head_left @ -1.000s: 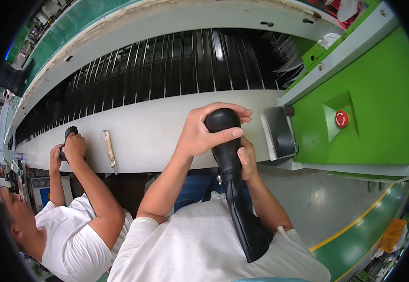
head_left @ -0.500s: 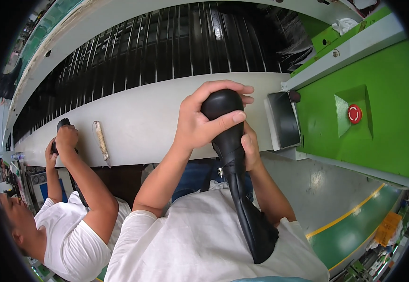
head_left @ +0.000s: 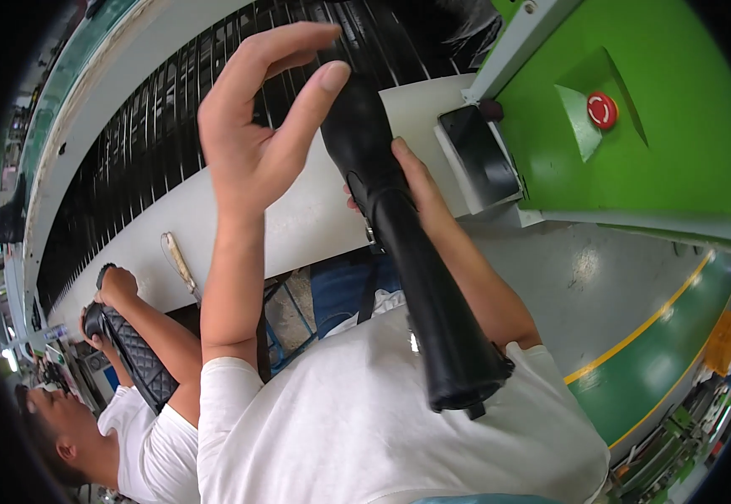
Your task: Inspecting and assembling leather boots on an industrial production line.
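A tall black boot (head_left: pixel 420 281) with a small buckle lies tilted in front of me. Its toe points away, over the white ledge, and its shaft opening rests near my white shirt. My right hand (head_left: pixel 420 181) grips it from the right around the foot and ankle; fingertips show on its left side. Beside the toe, my left hand (head_left: pixel 256 139) is open, with fingers curved and the thumb apart from them. The thumb tip overlaps the toe's edge in the picture; whether it touches, I cannot tell. The boot's sole is hidden.
Slatted dark machine bed (head_left: pixel 155 143) runs behind the white ledge (head_left: pixel 298 227). On the ledge are a dark-screened device (head_left: pixel 479 155) and a light-handled tool (head_left: pixel 180 262). A green panel with a red button (head_left: pixel 602 110) stands right. At left, a co-worker handles a quilted black boot (head_left: pixel 134 353).
My left hand has come off the boot's toe, moving left and opening. The boot has shifted farther away, its shaft opening turning into view. The co-worker's quilted boot shows more fully.
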The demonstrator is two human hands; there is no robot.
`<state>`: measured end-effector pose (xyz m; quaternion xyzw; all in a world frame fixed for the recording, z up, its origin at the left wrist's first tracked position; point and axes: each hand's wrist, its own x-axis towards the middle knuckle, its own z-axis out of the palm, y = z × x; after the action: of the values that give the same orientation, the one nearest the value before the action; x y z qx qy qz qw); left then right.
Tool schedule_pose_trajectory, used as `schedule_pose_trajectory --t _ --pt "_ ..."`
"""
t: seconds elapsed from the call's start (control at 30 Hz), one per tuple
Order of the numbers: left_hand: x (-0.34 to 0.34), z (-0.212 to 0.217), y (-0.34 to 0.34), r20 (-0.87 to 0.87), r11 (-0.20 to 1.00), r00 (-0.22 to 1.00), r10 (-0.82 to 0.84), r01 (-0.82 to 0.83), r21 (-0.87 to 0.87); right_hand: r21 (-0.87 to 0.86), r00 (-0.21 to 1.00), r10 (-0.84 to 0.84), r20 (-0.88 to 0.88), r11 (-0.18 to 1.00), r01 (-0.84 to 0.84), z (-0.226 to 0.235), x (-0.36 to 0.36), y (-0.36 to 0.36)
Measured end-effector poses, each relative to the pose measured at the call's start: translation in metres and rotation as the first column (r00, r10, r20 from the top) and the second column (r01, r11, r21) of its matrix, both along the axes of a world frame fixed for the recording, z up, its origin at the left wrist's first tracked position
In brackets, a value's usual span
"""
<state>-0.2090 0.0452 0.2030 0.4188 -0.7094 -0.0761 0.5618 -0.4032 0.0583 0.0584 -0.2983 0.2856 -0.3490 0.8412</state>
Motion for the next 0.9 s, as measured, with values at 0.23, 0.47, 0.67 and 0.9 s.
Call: schedule_pose_trajectory --t 0.23,0.47,0.67,0.9 --pt "-0.005 0.019 0.039 0.017 0.942 0.950 -0.312 0.307 0.134 -0.223 0.985 -0.133 -0.111 0.969 0.106 -0.021 0.006 -0.007" --pt "-0.026 0.017 0.074 -0.220 0.897 0.950 -0.223 0.289 0.336 -0.041 0.990 -0.129 -0.056 0.991 0.127 -0.020 0.010 -0.014" --pt "-0.051 -0.015 0.095 -0.319 0.793 0.847 -0.425 0.518 0.321 0.077 0.985 -0.095 0.141 0.993 0.085 -0.032 0.016 -0.016" --pt "-0.066 -0.028 0.086 -0.619 0.816 0.755 -0.217 0.488 0.309 0.010 0.992 -0.107 0.073 0.994 0.106 -0.009 0.009 -0.015"
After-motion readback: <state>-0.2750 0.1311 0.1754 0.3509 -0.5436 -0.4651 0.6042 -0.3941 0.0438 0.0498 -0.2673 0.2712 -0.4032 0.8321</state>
